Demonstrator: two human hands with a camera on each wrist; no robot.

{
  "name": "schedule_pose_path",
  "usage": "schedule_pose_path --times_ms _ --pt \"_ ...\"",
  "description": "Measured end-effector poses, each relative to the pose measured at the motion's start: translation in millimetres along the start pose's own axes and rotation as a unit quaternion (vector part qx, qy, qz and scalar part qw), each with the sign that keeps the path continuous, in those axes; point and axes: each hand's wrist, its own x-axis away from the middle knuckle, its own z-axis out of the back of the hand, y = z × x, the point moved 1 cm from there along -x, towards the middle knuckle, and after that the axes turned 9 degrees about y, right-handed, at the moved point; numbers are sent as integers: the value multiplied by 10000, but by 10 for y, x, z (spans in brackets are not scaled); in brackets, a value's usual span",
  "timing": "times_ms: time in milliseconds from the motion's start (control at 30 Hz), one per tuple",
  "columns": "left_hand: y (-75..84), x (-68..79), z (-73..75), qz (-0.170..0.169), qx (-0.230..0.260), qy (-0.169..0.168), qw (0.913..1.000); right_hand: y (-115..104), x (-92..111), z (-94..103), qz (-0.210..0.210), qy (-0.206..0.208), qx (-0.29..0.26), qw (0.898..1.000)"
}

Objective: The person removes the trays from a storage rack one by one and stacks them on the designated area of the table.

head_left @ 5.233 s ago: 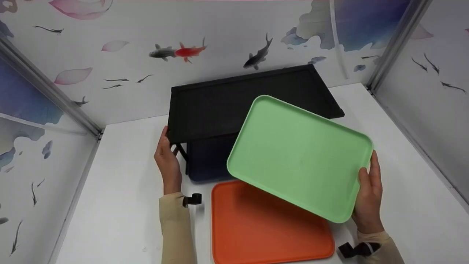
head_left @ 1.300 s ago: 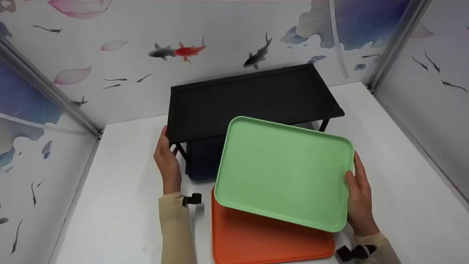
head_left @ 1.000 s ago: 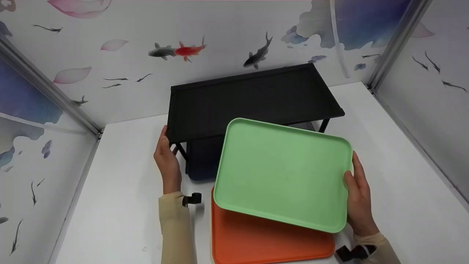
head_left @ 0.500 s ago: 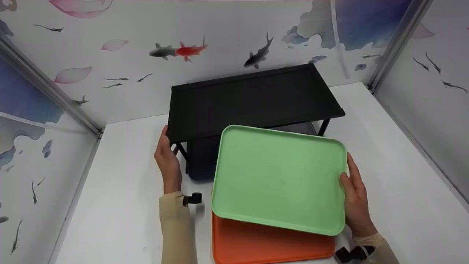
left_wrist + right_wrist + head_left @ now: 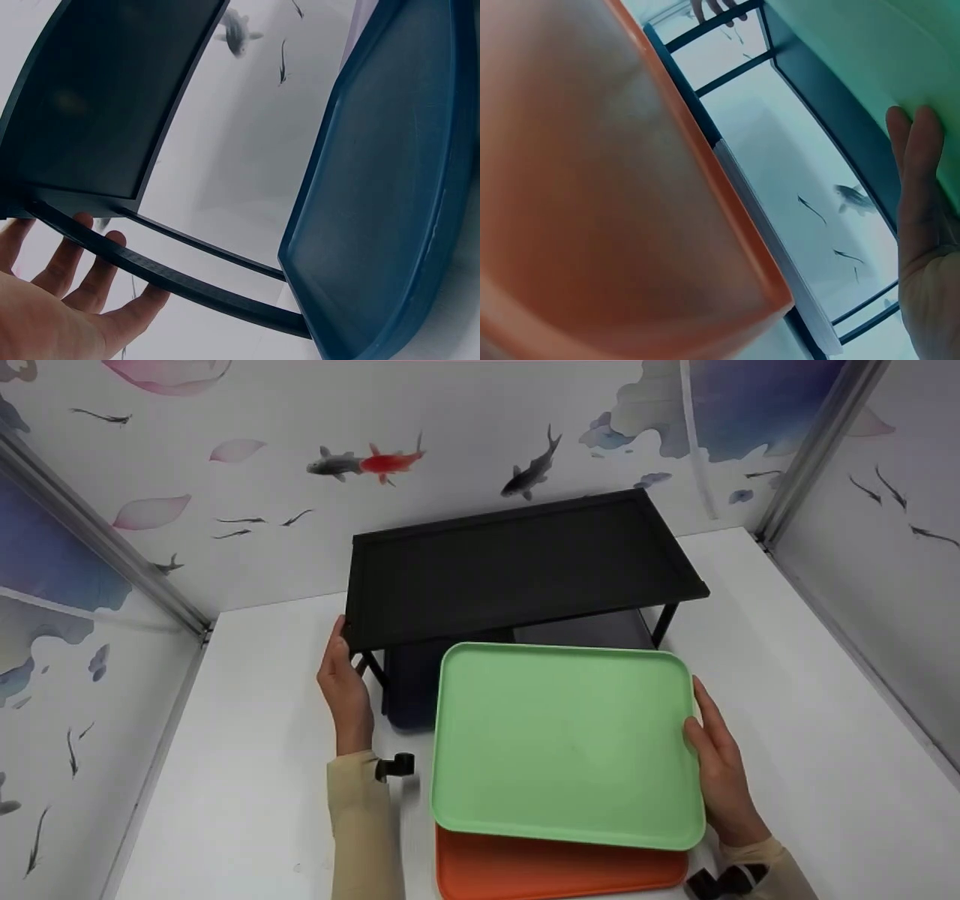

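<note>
A light green tray (image 5: 570, 742) is held up by my right hand (image 5: 724, 769) at its right edge, thumb on the upper face and fingers beneath. It overlaps an orange tray (image 5: 555, 866), whose front strip shows in the head view. My left hand (image 5: 345, 690) holds the front left corner of a black shelf stand (image 5: 517, 574). In the left wrist view its fingers (image 5: 94, 289) lie against a black leg (image 5: 172, 277). Under the stand's top sits a dark blue tray (image 5: 411, 690), partly hidden by the green one.
A flat grey piece (image 5: 592, 630) lies beneath the stand on its right side. White table (image 5: 247, 750) surrounds the trays. Behind stands a wall (image 5: 450, 405) printed with fish, with side walls at left and right.
The green tray has come down and left toward me, turning almost square to the orange tray and covering more of it. More of the grey piece shows. My left hand keeps its place.
</note>
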Motion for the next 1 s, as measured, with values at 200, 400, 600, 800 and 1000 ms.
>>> schedule_pose_path --times_ms 200,400,600,800,1000 --pt "9 2 -15 -39 -102 19 9999 28 -5 1 -144 -125 155 9997" --pt "-5 -8 -16 -20 -83 20 10000 40 -4 8 -208 -161 220 9994" --pt "-9 -4 -8 -63 -117 49 9999 36 -6 8 -226 -179 386 9988" --pt "-10 -1 2 -59 -100 46 9999 49 -6 16 -259 -215 493 9982" --pt "-14 -5 2 -77 -27 23 10000 80 -2 26 -270 -268 435 9983"
